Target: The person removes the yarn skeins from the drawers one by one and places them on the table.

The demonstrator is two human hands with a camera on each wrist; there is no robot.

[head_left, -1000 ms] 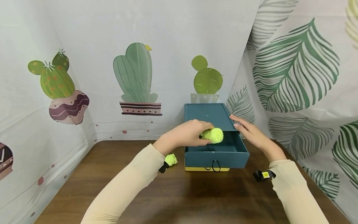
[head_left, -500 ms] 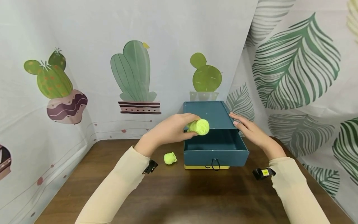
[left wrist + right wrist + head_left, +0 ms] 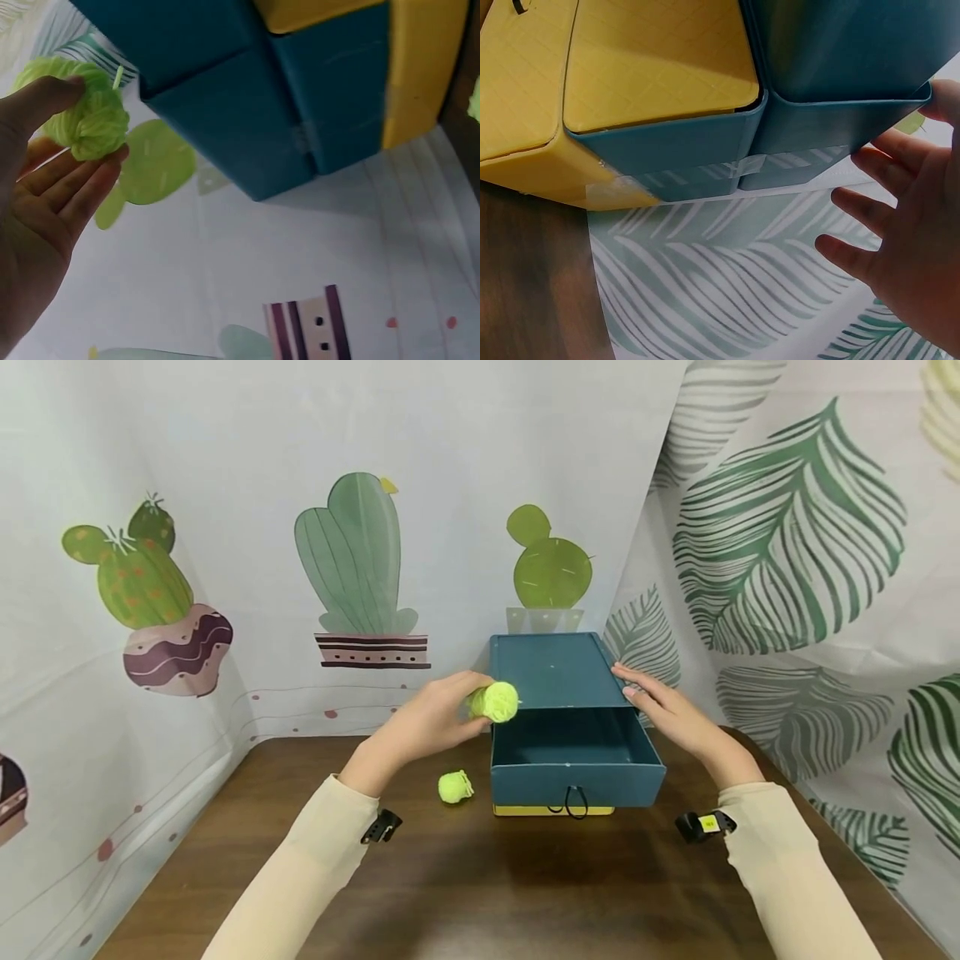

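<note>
My left hand (image 3: 435,714) pinches a lime-green yarn ball (image 3: 500,702) between thumb and fingers, held up left of the drawer box. Loose-wound strands of that ball show in the left wrist view. The top blue drawer (image 3: 577,785) is pulled out, and its visible inside is bare; a black loop handle (image 3: 576,802) hangs from its front. My right hand (image 3: 667,706) rests with extended fingers at the right top edge of the blue box (image 3: 555,668). A second lime-green yarn ball (image 3: 455,787) lies on the table left of the box.
Below the pulled-out drawer, a yellow drawer front (image 3: 525,811) shows; in the right wrist view yellow drawer fronts (image 3: 660,67) sit in stacked units joined by clear tape (image 3: 750,165). The brown table (image 3: 450,885) meets a printed cloth backdrop (image 3: 465,527) behind the box.
My left hand has lifted the yarn ball out from over the drawer and moved it left, beside the box. My right hand stays at the box's edge.
</note>
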